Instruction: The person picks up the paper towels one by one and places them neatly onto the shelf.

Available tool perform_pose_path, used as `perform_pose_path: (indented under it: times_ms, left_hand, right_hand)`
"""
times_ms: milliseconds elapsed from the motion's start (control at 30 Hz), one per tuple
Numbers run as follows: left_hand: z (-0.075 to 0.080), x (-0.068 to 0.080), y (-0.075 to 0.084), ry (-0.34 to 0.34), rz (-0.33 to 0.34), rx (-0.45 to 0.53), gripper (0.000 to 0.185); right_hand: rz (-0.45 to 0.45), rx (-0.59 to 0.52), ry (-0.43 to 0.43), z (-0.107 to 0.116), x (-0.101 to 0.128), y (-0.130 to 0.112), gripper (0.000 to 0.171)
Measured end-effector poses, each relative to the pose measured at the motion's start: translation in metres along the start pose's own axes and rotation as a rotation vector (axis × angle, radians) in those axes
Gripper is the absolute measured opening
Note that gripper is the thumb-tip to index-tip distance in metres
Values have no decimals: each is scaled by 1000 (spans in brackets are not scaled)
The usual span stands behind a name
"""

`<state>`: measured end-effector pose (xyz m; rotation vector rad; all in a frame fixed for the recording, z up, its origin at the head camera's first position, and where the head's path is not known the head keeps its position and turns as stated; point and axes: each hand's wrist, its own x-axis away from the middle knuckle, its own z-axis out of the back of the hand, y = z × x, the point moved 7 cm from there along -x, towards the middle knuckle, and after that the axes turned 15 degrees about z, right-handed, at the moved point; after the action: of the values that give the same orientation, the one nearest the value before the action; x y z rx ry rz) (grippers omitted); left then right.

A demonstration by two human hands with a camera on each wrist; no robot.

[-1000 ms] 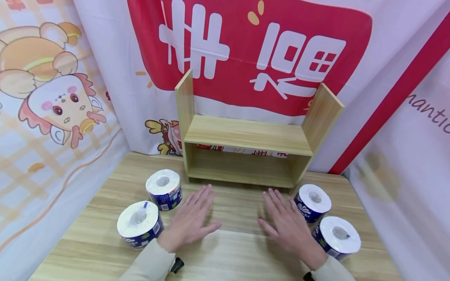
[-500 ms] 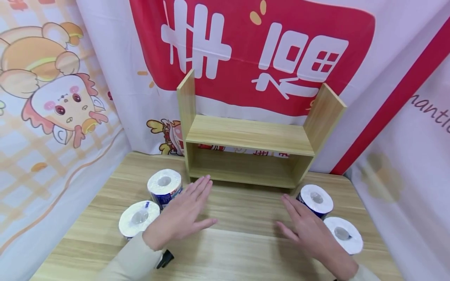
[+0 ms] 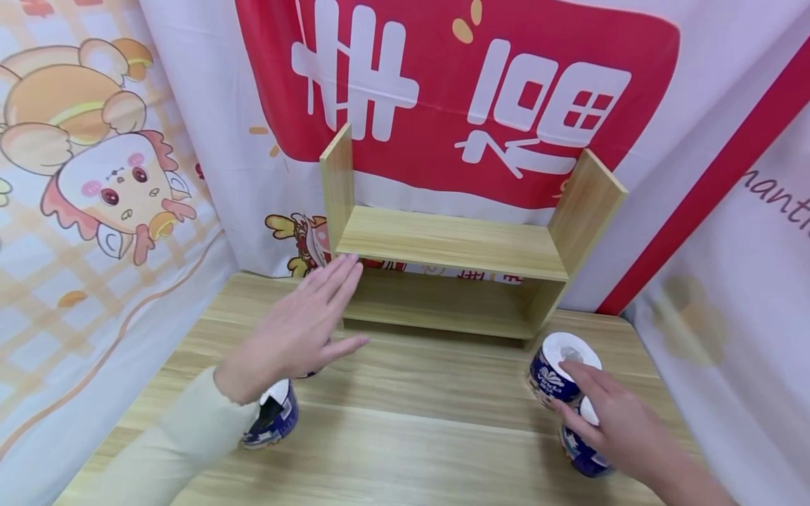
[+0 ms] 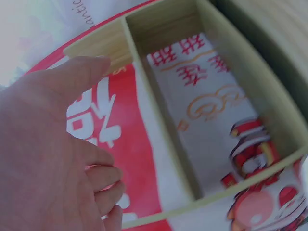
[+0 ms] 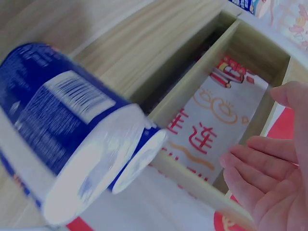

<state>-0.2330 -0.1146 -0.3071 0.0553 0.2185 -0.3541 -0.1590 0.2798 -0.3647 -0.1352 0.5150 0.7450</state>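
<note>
On the wooden worktop (image 3: 411, 429), our open right hand (image 3: 623, 425) touches the nearest tissue roll (image 3: 557, 369); our open left hand (image 3: 297, 330) hovers.

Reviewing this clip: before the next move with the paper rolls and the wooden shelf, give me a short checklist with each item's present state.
1. Right hand at a roll: ok, its fingers touch the tilted far right roll.
2. Firm grip on that roll: cannot tell.
3. Left hand free: ok, fingers straight, holding nothing, raised before the shelf.
4. Both shelf levels free of things: ok.
5. Near left roll standing: ok, partly hidden by the sleeve.
6. Near right roll: cannot tell, mostly hidden by the right hand.
</note>
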Motion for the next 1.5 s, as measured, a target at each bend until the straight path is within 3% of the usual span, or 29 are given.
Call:
perform_pose_path:
  times_ms: [300, 600, 1067, 1233, 1500]
  left_hand:
    - [55, -33, -20, 122, 41, -72, 99]
    - [87, -64, -36, 252, 53, -101, 98]
    - [109, -107, -46, 295, 95, -115, 96]
    - [109, -120, -48, 265, 120, -136, 96]
    - [103, -128, -57, 234, 155, -149, 97]
  right_hand:
    - [-39, -13, -46, 15, 27, 23, 58]
    - [-40, 19, -127, 22, 50, 40, 56]
    - [59, -47, -128, 16, 74, 52, 55]
    - [23, -88, -217, 6, 79, 56, 52]
    - [-111, -167, -424, -13, 85, 63, 55]
